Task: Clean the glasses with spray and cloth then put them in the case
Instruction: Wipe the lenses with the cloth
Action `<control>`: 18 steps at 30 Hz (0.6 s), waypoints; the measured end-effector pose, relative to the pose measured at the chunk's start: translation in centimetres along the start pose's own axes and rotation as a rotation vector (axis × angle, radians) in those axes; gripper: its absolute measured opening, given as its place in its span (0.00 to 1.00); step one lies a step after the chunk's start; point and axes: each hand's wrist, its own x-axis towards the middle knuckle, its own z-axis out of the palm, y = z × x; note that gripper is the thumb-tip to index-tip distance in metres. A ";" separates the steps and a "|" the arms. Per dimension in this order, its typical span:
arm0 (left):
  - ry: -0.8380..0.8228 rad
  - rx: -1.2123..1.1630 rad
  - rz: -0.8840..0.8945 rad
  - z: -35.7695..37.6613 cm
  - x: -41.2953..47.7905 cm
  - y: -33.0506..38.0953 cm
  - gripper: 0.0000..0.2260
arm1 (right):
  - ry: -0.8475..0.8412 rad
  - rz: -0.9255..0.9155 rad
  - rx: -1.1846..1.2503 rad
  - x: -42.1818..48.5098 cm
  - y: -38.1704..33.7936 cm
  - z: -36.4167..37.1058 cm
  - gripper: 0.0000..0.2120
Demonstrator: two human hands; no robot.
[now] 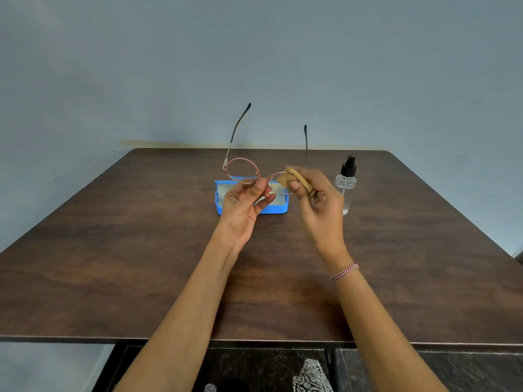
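Round pink-rimmed glasses [242, 171] are held up above the table, temples unfolded and pointing away from me. My left hand [244, 206] pinches the frame at the bridge between thumb and fingers. My right hand [317, 199] grips a tan cloth [294, 179] folded around the right lens. Below and behind the hands, the open blue case [278, 208] with its pale lining lies on the table, partly hidden by my left hand. A clear spray bottle [346, 183] with a black nozzle stands upright just right of my right hand.
The dark wooden table [141, 250] reaches a grey wall at the back. Its near edge runs across the bottom of the view, with dark floor and patterned fabric below it.
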 end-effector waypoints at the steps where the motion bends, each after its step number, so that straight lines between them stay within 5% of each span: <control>1: -0.014 -0.001 -0.001 -0.1 0.1 -0.1 0.08 | -0.003 0.050 0.060 0.0 0.0 0.0 0.10; 6: -0.059 0.025 0.021 0.0 0.1 -0.2 0.18 | -0.018 0.172 0.204 0.2 -0.4 -0.3 0.11; 18: -0.046 0.187 0.120 0.6 -0.5 0.0 0.11 | 0.103 0.180 0.284 0.3 -0.5 -0.3 0.13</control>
